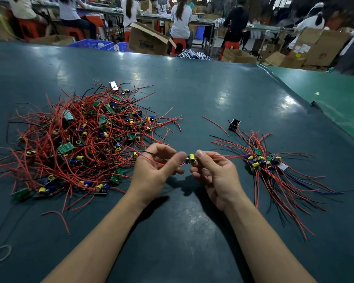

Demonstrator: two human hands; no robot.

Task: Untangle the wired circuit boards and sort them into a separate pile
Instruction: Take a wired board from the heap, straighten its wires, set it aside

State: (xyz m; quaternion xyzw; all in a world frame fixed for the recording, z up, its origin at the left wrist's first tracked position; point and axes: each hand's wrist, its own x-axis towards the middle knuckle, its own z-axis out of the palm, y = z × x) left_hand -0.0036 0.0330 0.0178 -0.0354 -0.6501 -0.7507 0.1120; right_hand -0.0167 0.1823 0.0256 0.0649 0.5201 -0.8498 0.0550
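The surface carries a big tangled pile of wired boards on your left and a smaller sorted pile on your right, well apart. Between them, raised above the surface, you hold one circuit board. Your left hand pinches it and its red wire between thumb and fingers; your right hand pinches the board's other side, a lead running off toward the sorted pile. That wire looks as if it trails back into the tangle, so a hard pull could drag neighbouring boards along or strain the solder joint. The right-hand lead may likewise snag the sorted bundle and scatter it.
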